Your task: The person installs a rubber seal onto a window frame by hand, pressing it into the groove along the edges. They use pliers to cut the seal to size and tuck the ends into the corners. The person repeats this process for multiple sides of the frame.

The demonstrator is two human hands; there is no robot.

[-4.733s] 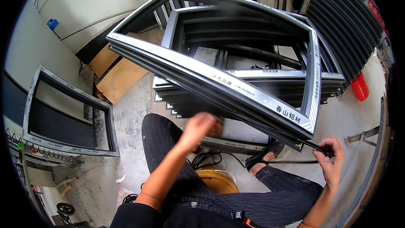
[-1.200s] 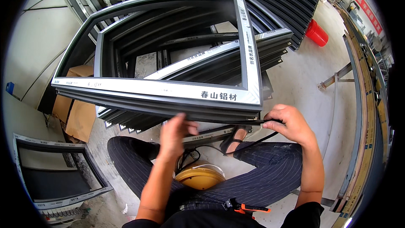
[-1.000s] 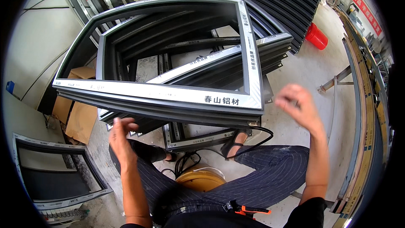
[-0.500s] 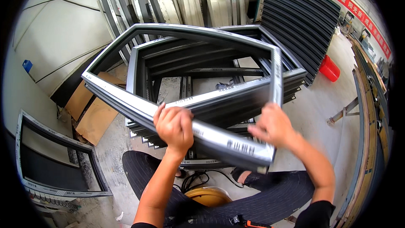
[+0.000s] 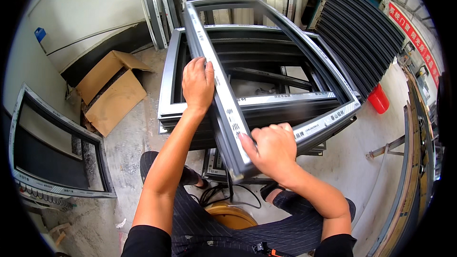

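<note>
A rectangular window frame [image 5: 224, 96], dark with pale film strips along its bars, is tilted over a stack of similar frames [image 5: 170, 78]. My left hand [image 5: 198, 84] is closed round its left bar about midway along. Near the closest corner, my right hand [image 5: 275, 148] grips the adjoining bar, its thumb stretched toward the left bar. The held frame hides part of the stack below; whether it rests on the stack I cannot tell.
Another frame [image 5: 62, 191] leans at the left, near an opened cardboard box [image 5: 116, 97]. Dark ribbed profiles [image 5: 359, 33] stand at the back right beside a red bucket [image 5: 378, 99]. Black cables [image 5: 216, 191] and a yellow round object [image 5: 231, 215] lie by my feet.
The held frame has turned clockwise, its left bar now running steeply away from me. My left hand has moved farther away; my right hand has come nearer and to the left.
</note>
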